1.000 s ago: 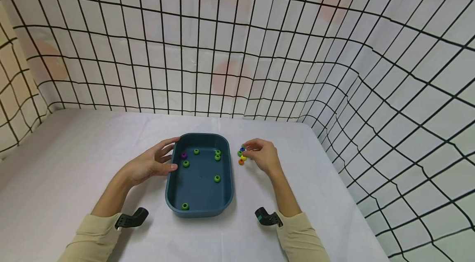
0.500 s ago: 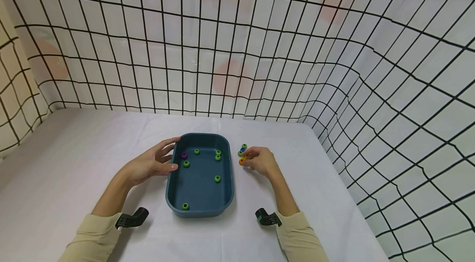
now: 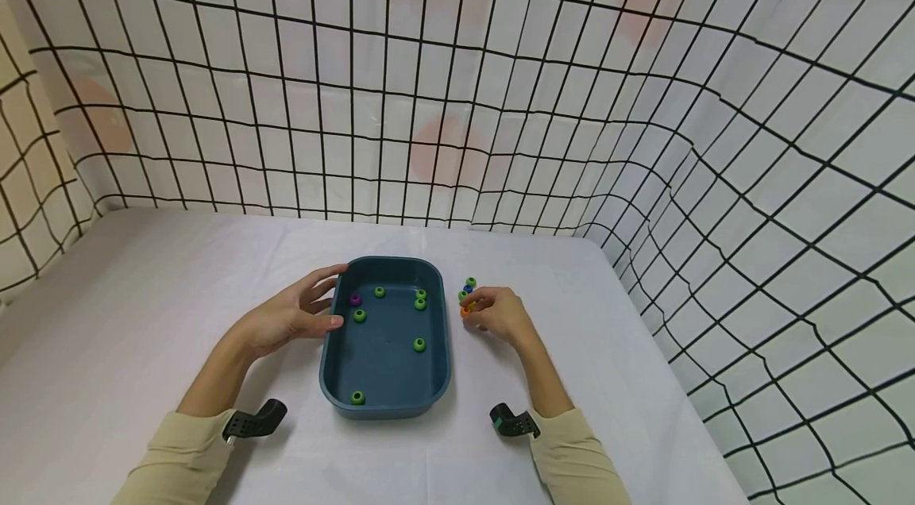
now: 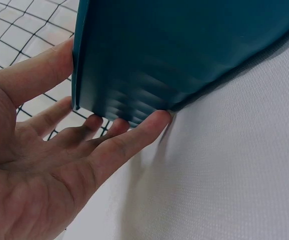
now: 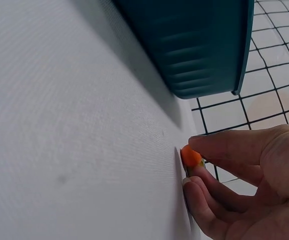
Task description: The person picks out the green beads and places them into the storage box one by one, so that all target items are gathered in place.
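A dark teal tray [image 3: 388,374] stands on the white cloth, holding several green beads [image 3: 419,345] and one purple bead [image 3: 355,299]. My left hand [image 3: 286,321] grips the tray's left side. Its thumb lies over the rim and its fingers [image 4: 139,131] bear on the outer wall. Right of the tray, my right hand [image 3: 503,315] pinches an orange bead [image 5: 191,156] between thumb and fingertips, down at the cloth. Just beyond those fingertips sit a blue bead [image 3: 468,289] and green beads [image 3: 471,281]. A yellow bead is mostly hidden by the right fingers.
White cloth [image 3: 572,378] covers the table all round the tray. A black wire grid [image 3: 400,92] rises behind the table and along its right side. Each wrist wears a black camera mount [image 3: 256,419].
My right hand has come nearer along the bead group, from the blue and green beads to the orange one, and now pinches it. The left hand and tray stay put.
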{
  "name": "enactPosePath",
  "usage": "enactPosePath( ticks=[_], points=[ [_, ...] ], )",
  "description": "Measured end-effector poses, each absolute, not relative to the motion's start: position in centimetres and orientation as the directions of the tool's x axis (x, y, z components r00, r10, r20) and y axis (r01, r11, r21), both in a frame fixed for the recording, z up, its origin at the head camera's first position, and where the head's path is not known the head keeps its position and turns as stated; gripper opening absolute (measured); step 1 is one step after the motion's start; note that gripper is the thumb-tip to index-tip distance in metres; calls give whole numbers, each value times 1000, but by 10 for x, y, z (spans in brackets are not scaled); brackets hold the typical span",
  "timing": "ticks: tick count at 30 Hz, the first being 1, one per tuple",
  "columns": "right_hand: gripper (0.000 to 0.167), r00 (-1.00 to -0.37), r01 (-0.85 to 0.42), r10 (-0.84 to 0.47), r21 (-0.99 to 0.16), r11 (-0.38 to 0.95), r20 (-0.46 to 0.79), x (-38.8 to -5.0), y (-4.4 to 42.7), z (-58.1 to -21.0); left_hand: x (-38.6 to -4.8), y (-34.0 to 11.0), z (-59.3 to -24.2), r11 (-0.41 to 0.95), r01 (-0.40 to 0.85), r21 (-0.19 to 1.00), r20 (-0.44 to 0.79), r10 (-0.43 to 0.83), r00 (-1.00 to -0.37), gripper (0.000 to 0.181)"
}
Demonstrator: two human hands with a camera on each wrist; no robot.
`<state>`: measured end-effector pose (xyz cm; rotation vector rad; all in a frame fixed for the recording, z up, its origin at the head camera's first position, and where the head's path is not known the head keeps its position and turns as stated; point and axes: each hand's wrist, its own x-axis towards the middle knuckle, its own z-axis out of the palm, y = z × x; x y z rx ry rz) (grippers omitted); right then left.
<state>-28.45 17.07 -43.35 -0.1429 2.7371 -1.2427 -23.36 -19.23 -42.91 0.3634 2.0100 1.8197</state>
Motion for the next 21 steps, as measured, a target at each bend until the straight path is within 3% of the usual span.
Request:
enactPosePath(
  ticks=[21],
  points=[
    [18,-987,-51,-145,-731,681,-66,-284,169,-437,-234,-192,-428,123,-69,990,-118,451,-885,93]
  ],
)
